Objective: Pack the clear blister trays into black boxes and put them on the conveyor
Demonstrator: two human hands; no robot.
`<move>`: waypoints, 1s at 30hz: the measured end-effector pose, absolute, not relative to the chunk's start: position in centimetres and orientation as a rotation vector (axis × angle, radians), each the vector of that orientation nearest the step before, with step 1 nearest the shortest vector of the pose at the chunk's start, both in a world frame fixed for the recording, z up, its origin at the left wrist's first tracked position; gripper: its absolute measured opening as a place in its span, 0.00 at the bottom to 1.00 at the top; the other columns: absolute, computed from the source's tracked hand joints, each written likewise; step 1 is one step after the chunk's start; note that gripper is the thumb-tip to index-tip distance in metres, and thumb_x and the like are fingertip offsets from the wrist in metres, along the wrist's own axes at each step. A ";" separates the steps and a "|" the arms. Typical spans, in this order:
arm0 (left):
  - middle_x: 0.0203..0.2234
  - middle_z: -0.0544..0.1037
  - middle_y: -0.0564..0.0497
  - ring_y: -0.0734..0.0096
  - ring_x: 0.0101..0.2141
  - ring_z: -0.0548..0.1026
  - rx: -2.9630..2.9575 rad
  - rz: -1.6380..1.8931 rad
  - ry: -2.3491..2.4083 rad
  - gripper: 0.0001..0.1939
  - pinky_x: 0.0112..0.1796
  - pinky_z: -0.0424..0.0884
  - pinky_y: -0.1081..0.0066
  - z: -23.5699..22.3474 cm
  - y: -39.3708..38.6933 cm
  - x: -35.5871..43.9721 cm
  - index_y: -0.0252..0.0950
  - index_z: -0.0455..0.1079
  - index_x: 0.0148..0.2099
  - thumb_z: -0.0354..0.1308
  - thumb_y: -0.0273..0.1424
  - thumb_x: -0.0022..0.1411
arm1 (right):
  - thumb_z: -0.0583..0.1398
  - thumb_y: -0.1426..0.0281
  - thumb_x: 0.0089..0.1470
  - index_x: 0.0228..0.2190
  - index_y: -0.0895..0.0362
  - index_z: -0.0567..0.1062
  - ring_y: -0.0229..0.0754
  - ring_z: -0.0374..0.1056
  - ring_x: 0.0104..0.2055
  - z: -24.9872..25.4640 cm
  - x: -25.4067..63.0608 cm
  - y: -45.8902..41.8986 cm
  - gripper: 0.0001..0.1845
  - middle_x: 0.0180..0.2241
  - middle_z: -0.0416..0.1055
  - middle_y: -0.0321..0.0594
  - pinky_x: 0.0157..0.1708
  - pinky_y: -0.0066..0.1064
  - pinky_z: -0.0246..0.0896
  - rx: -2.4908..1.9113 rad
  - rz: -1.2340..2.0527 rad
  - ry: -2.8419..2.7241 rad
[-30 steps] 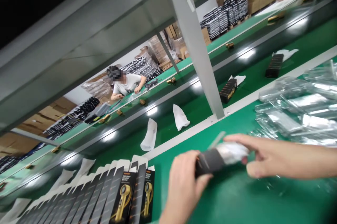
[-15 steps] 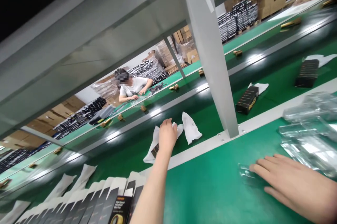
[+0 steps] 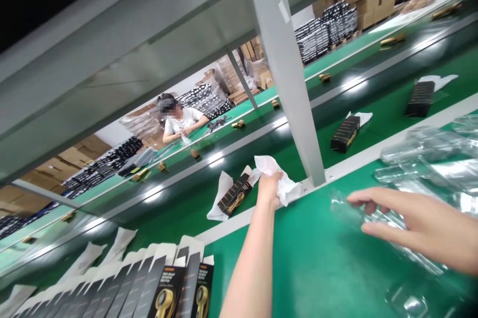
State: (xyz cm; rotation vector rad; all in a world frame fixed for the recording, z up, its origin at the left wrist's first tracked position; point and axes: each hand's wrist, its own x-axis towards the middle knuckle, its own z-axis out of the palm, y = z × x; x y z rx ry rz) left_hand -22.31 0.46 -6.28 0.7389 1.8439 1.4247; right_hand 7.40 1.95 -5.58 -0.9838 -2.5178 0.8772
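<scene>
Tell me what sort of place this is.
Probably a factory packing line: black boxes lie on a long green belt, a row of similar boxes stands beside it with flaps open, and cardboard cartons are piled in the background.

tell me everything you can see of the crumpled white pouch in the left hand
The soft, crumpled white pouch looks thin and sheet-like, perhaps plastic or foam, with creases across it. The bare left hand grips it near its middle: one end flares up beyond the grip, the other reaches right over the light grey metal rail, beside the foot of the slanted grey metal post. Whether it touches either, or holds anything, cannot be told.
</scene>
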 end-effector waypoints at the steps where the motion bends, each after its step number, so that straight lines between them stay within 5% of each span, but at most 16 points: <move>1: 0.37 0.76 0.48 0.71 0.33 0.76 0.687 1.464 1.783 0.15 0.34 0.75 0.67 -6.0 -0.7 -21.4 0.32 0.66 0.50 0.57 0.34 0.64 | 0.56 0.47 0.56 0.53 0.37 0.67 0.47 0.70 0.48 -4.8 7.1 1.9 0.25 0.53 0.70 0.30 0.43 0.39 0.73 -1.014 0.918 -2.465; 5: 0.42 0.76 0.43 0.66 0.38 0.77 0.537 1.653 1.606 0.23 0.38 0.74 0.68 -5.1 -5.3 -17.3 0.32 0.63 0.54 0.58 0.39 0.63 | 0.56 0.47 0.54 0.50 0.45 0.70 0.46 0.71 0.40 -2.3 4.3 0.3 0.26 0.46 0.73 0.36 0.36 0.38 0.73 -1.027 0.928 -2.291; 10: 0.46 0.76 0.39 0.58 0.50 0.74 0.469 1.755 1.164 0.37 0.49 0.71 0.65 -3.3 -9.6 -11.5 0.33 0.64 0.54 0.39 0.59 0.63 | 0.56 0.58 0.59 0.46 0.50 0.70 0.44 0.69 0.42 -2.2 0.2 -3.6 0.16 0.43 0.72 0.37 0.38 0.36 0.70 -0.821 0.801 -2.386; 15: 0.49 0.75 0.42 0.61 0.54 0.71 0.358 1.839 0.979 0.23 0.55 0.66 0.65 -2.6 -12.4 -8.4 0.36 0.61 0.57 0.51 0.45 0.66 | 0.52 0.63 0.62 0.41 0.55 0.71 0.51 0.67 0.42 -3.5 0.5 -6.3 0.12 0.40 0.70 0.43 0.38 0.47 0.66 -0.745 0.613 -2.470; 19: 0.48 0.75 0.43 0.61 0.52 0.73 0.383 1.835 1.079 0.25 0.54 0.66 0.63 -3.1 -13.9 -7.9 0.36 0.55 0.59 0.59 0.30 0.62 | 0.53 0.60 0.62 0.49 0.48 0.69 0.54 0.62 0.52 -4.4 2.8 -6.8 0.15 0.50 0.67 0.41 0.49 0.55 0.61 -0.644 0.543 -2.501; 24: 0.50 0.73 0.41 0.59 0.52 0.72 0.415 1.867 0.994 0.26 0.53 0.67 0.62 -2.5 -15.4 -5.8 0.34 0.56 0.59 0.59 0.29 0.61 | 0.50 0.51 0.62 0.63 0.34 0.47 0.47 0.46 0.67 -4.7 4.5 -6.2 0.30 0.66 0.48 0.30 0.62 0.49 0.52 -0.635 1.004 -2.416; 27: 0.53 0.71 0.41 0.59 0.52 0.72 0.465 1.775 1.013 0.25 0.50 0.70 0.63 -2.3 -16.9 -5.3 0.36 0.58 0.59 0.57 0.33 0.62 | 0.48 0.50 0.62 0.62 0.33 0.51 0.47 0.50 0.65 -4.5 5.1 -6.0 0.28 0.64 0.53 0.26 0.63 0.42 0.53 -0.568 1.335 -2.481; 30: 0.54 0.71 0.42 0.57 0.48 0.74 0.775 1.475 1.450 0.25 0.46 0.73 0.61 -2.1 -19.5 -8.1 0.40 0.65 0.58 0.60 0.40 0.59 | 0.49 0.50 0.61 0.58 0.33 0.60 0.52 0.54 0.63 -5.0 6.0 -5.7 0.24 0.61 0.60 0.27 0.61 0.40 0.56 -0.637 1.328 -2.474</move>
